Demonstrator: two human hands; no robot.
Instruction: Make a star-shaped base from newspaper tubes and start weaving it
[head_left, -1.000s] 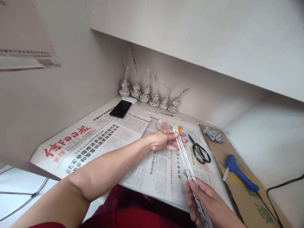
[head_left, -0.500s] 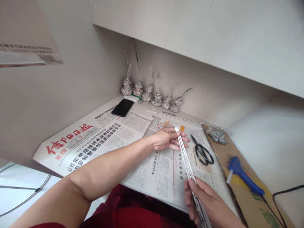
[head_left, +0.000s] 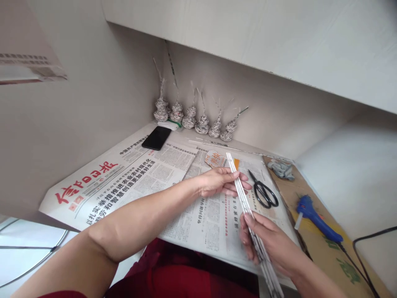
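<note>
Newsprint sheets point(head_left: 173, 165) cover the tabletop, their large red characters at nine o'clock from the hands. Pale grey walls point(head_left: 93, 103) close in the corner, and a broad, pale panel point(head_left: 248, 37) slants above the table from ten round to two. Against the back wall, at eleven, six woven gourd-shaped pieces point(head_left: 203, 125) stand in a row with stems up; a black phone point(head_left: 156, 138) lies at ten. A brown cardboard strip point(head_left: 335, 265) edges the table from two to four, bearing crumpled grey material point(head_left: 281, 170) at two and a blue glue gun point(head_left: 319, 219) past three. Black scissors point(head_left: 266, 194) rest at three.

The slim white paper sticks point(head_left: 242, 196) run above the newsprint from eleven to five, through both hands. The left hand point(head_left: 217, 182) pinches them under its thumb, its other fingers loosely spread; the right hand point(head_left: 263, 231) curls round them lower down, thumb on top.
</note>
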